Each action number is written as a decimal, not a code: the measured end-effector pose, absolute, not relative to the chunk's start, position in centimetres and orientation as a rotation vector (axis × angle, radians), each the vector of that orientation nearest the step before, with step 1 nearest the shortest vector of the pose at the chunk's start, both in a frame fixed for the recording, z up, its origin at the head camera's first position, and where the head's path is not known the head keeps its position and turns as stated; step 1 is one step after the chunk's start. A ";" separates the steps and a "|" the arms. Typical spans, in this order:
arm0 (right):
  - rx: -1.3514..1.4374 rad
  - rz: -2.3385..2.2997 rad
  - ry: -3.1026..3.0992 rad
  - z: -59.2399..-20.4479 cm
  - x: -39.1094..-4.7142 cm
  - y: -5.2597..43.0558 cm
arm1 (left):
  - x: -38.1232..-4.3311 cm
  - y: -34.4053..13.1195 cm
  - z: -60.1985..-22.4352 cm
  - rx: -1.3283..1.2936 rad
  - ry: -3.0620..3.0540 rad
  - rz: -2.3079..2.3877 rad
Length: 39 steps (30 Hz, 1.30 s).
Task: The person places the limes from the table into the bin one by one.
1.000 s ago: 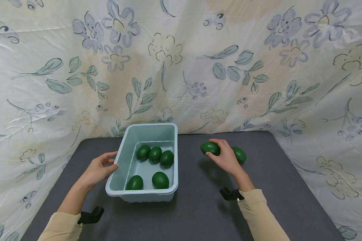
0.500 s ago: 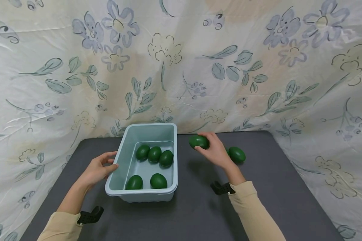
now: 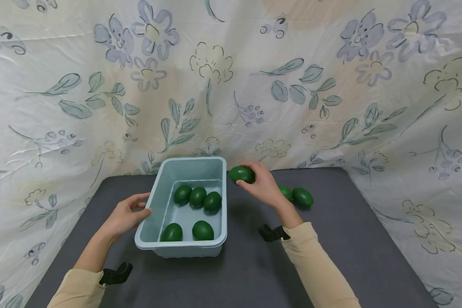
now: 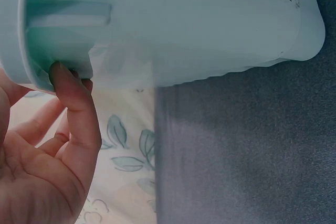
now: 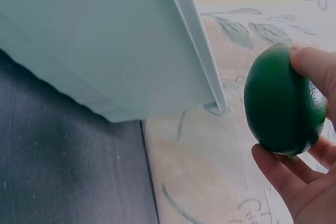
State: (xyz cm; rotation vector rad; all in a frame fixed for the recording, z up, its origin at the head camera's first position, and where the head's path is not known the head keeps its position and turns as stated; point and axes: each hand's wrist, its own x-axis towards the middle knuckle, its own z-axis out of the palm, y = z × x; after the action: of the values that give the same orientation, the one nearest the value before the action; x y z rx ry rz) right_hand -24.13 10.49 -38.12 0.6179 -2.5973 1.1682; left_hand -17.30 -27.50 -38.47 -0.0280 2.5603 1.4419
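In the head view, my right hand (image 3: 265, 186) holds a glossy dark green lime (image 3: 241, 174) between thumb and fingers. It is raised just right of the far part of a pale blue plastic bin (image 3: 224, 201). The right wrist view shows the whole lime (image 5: 281, 100) gripped at its ends, apart from the bin's wall (image 5: 115, 40). My left hand (image 3: 125, 217) pinches the bin's left rim, thumb on top; a fingertip tucks under the rim (image 4: 22, 24) in the left wrist view. Inside the bin lie several limes (image 3: 197, 197), three in a row and two nearer the front.
Two more limes, one (image 3: 303, 197) beside another (image 3: 285, 193), lie on the dark grey table (image 3: 254, 273) behind my right wrist. A floral cloth (image 3: 231, 85) hangs along the table's back and sides. Each wrist wears a black strap mount (image 3: 117, 273).
My right hand has carried its lime leftward and slightly farther back, toward the bin, uncovering a second lime on the table. The left hand and bin have stayed in place.
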 end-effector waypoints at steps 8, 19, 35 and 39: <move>0.681 1.193 -2.573 -37.5 -24.5 8.7 | -17.3 -27.5 -38.4 -0.023 2.556 1.449; 0.732 1.205 -2.584 -36.1 -24.7 6.2 | -17.3 -27.6 -38.6 -0.023 2.560 1.451; 0.898 1.244 -2.602 -35.5 -24.2 2.4 | -17.4 -27.6 -38.7 -0.038 2.559 1.448; 0.910 1.242 -2.624 -35.4 -23.9 1.5 | -17.4 -27.6 -38.7 -0.042 2.561 1.443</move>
State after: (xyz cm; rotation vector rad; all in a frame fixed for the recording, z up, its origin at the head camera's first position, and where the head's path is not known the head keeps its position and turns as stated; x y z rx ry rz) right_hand -23.92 1.54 -35.39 0.9104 -2.6241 1.2422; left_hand -17.36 -27.56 -38.66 -0.0419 2.5614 1.4427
